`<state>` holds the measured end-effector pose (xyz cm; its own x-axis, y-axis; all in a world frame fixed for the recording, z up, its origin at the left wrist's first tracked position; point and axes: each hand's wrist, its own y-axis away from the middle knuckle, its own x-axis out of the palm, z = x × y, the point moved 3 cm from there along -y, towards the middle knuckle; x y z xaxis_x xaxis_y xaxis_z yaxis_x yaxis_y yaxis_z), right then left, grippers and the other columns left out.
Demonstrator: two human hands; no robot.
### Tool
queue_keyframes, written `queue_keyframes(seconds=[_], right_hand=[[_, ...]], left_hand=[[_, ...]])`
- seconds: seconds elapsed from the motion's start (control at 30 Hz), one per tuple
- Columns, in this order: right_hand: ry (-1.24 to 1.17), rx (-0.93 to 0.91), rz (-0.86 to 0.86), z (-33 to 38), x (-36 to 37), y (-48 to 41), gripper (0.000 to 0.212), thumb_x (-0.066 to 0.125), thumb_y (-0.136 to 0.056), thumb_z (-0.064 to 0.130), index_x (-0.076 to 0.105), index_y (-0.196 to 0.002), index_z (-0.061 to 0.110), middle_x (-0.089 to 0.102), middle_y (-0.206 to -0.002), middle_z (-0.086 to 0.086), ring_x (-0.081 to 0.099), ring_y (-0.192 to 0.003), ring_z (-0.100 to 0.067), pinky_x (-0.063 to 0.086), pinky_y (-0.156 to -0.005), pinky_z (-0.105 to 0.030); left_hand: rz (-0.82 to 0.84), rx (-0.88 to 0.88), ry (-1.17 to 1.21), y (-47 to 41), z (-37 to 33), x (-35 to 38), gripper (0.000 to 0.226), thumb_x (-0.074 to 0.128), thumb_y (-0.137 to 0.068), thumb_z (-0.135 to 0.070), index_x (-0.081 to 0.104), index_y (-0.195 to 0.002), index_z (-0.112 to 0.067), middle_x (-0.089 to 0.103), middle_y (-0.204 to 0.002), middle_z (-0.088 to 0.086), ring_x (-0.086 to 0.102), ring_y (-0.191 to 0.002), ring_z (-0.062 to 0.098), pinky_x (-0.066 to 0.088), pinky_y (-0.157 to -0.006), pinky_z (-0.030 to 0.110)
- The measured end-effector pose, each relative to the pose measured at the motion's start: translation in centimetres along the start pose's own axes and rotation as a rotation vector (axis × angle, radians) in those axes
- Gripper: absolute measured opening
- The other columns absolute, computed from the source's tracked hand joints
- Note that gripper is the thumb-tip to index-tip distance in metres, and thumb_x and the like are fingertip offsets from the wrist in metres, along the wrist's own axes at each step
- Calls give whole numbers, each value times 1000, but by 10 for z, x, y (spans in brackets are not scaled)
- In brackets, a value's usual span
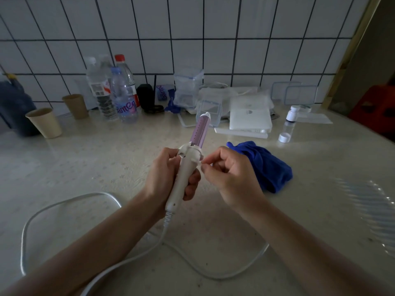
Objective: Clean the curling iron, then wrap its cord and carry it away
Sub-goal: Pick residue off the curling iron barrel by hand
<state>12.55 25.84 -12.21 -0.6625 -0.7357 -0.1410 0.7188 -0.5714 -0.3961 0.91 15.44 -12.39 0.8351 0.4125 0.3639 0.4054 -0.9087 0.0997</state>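
Note:
My left hand [165,174] is wrapped around the white handle of the curling iron [185,167], holding it above the counter with its purple barrel pointing up and away. My right hand [229,174] pinches the small white tab on the right side of the iron's collar with thumb and forefinger. The iron's white cord [64,202] leaves the handle's lower end and lies in wide loose loops on the counter, in front of and under my arms. A crumpled blue cloth [268,165] lies on the counter just right of my right hand, untouched.
Along the tiled back wall stand water bottles [119,92], two paper cups [46,122], clear plastic containers [188,88], a white box [250,119] and a small white-capped vial [287,129]. A dark blue jug [12,103] stands far left. The counter edge [363,127] runs down the right side.

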Motion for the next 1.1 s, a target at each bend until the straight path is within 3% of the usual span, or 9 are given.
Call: queue_keyframes(seconds=[0.17, 0.33, 0.5, 0.7, 0.87, 1.0, 1.1], right_hand=[[30, 1, -105, 2, -8, -4, 14, 70, -94, 6, 67, -83, 14, 52, -51, 6, 41, -45, -6, 36, -44, -22], [-25, 0, 10, 2, 3, 1, 16, 69, -93, 4, 65, -81, 15, 51, -49, 11, 39, -45, -5, 36, -47, -22], [-2, -11, -79, 3, -8, -5, 14, 72, -91, 9, 66, -80, 14, 50, -50, 6, 39, -46, -9, 36, -45, -24], [-24, 19, 3, 3, -1, -4, 16, 70, -82, 21, 66, -70, 31, 46, -47, 6, 34, -44, -10, 32, -45, -25], [27, -9, -79, 3, -12, -6, 9, 71, -81, 24, 66, -77, 17, 50, -51, -7, 42, -48, -15, 38, -47, -29], [21, 10, -3, 1, -6, -4, 11, 72, -80, 26, 65, -73, 21, 47, -47, 5, 37, -44, -9, 34, -45, -22], [41, 1, -59, 3, -10, -5, 9, 71, -82, 22, 65, -74, 22, 50, -50, -7, 42, -47, -12, 38, -46, -25]], left_hand=[[17, -31, -4, 0, -2, 3, 46, 33, -90, -39, 62, -96, -4, 47, -61, 11, 41, -42, 21, 36, -40, 23], [37, -53, -35, 1, -1, 6, 45, 31, -90, -39, 59, -81, -4, 48, -60, 12, 42, -43, 21, 36, -39, 24], [32, -19, -163, 2, 4, 9, 47, 32, -91, -41, 65, -75, -11, 51, -61, 14, 43, -42, 23, 37, -40, 25], [-44, 15, -221, 1, 4, 8, 42, 40, -83, -48, 56, -76, -9, 52, -61, 14, 42, -45, 23, 35, -39, 25], [-76, 37, -274, 2, 5, 7, 44, 44, -84, -49, 59, -78, -9, 54, -63, 17, 44, -44, 22, 38, -39, 25], [-94, 46, -287, 1, 3, 5, 45, 45, -82, -51, 60, -77, -8, 51, -63, 17, 41, -45, 22, 37, -40, 25], [-93, 56, -290, 1, 2, 5, 45, 46, -82, -52, 61, -75, -10, 53, -61, 16, 43, -45, 22, 38, -39, 26]])
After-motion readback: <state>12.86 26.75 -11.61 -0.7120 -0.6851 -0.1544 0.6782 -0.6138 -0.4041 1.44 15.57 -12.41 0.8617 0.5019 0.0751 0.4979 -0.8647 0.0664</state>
